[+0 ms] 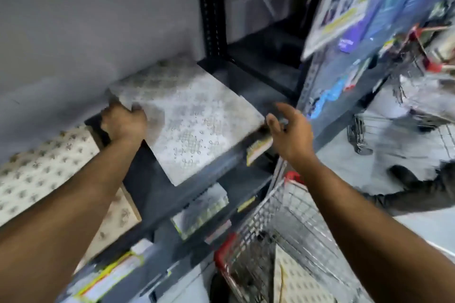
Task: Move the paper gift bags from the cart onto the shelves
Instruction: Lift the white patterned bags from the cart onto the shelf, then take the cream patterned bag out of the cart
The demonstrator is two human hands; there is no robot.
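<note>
Pressing a grey patterned bag [187, 115] flat on the shelf [152, 192], left hand [124, 123] grip pinching its corner; right hand [291, 130] spread, empty; more bags [295, 280] below in the cart [278, 216].

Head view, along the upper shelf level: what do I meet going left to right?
Cream dotted bag → left hand → grey patterned bag → right hand → leaning poster.

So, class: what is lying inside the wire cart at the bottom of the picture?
Inside the cart lies a pale patterned gift bag, seen near the bottom edge. The right arm covers part of the basket, so any further bags cannot be seen.
</note>
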